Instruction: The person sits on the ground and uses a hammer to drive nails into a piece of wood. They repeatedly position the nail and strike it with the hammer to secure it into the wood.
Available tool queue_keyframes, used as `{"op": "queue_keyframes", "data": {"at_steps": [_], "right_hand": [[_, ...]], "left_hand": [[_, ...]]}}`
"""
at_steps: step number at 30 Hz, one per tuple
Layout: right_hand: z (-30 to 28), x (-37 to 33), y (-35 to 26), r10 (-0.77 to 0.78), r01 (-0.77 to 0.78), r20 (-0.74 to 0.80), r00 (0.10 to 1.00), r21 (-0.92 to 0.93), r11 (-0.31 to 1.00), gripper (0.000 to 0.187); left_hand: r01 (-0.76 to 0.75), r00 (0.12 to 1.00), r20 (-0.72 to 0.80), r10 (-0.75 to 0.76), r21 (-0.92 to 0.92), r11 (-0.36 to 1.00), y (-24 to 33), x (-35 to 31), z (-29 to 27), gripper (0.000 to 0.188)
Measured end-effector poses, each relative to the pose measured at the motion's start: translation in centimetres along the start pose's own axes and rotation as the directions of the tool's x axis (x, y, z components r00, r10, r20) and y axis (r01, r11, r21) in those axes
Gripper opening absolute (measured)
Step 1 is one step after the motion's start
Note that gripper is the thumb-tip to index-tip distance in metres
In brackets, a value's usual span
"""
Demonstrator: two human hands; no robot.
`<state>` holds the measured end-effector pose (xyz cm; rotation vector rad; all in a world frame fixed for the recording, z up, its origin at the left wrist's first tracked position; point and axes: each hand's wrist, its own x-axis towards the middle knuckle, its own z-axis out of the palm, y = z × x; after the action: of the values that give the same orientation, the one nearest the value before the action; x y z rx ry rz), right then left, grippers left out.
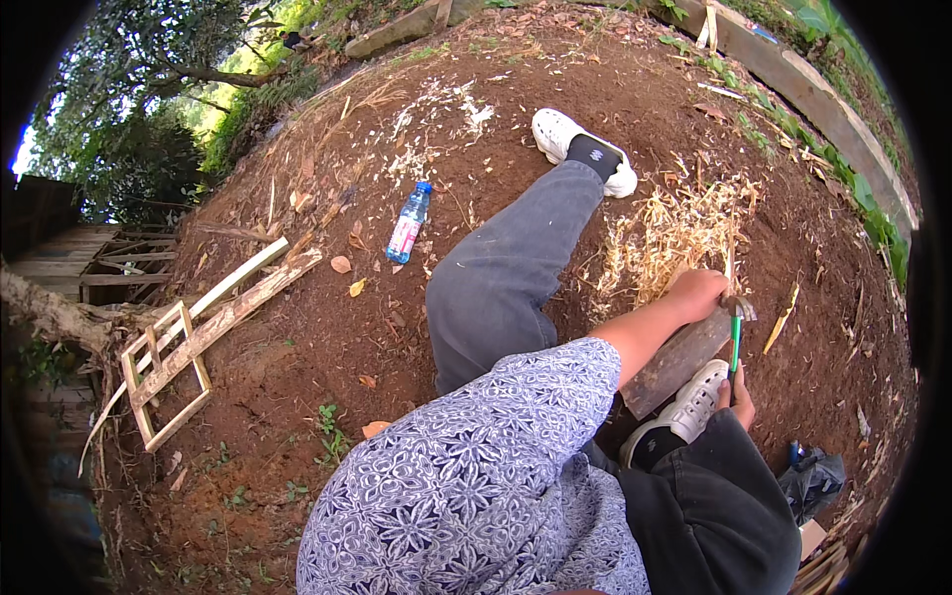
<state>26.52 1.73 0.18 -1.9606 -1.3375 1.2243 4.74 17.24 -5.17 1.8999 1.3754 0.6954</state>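
My left hand is closed at the far end of a weathered wooden block, its fingers around a thin strip of wood that sticks up past them. Just beside those fingers is the head of a claw hammer with a green and black handle. My right hand grips the handle low down, partly hidden behind my knee. The block lies on the soil beside my right foot, in a white clog. Whatever lies under the hammer head is too small to make out.
Pale wood shavings are heaped beyond the block. A water bottle lies left of my outstretched leg. Farther left, a small wooden frame rests with long strips. A black plastic bag sits at the lower right.
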Motion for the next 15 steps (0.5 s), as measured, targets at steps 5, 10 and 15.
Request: {"op": "queue_keyframes", "data": {"at_steps": [5,10,15], "right_hand": [[0.0,0.0,0.0,0.021,-0.021,0.04,0.999,-0.005,1.0,0.053],[-0.2,0.0,-0.5,0.049,-0.049,0.063,0.997,-0.002,0.999,0.052],[-0.1,-0.1,-0.7,-0.005,0.006,0.059,0.998,-0.008,1.0,0.052]], "left_hand": [[0.041,0.999,0.002,-0.041,0.013,0.999,0.3,-0.1,-0.1,0.009],[0.067,0.998,-0.011,-0.067,0.009,0.998,0.8,0.1,-0.3,0.01],[0.053,0.998,-0.04,-0.054,-0.026,0.998,1.5,-0.1,-0.8,0.01]]}}
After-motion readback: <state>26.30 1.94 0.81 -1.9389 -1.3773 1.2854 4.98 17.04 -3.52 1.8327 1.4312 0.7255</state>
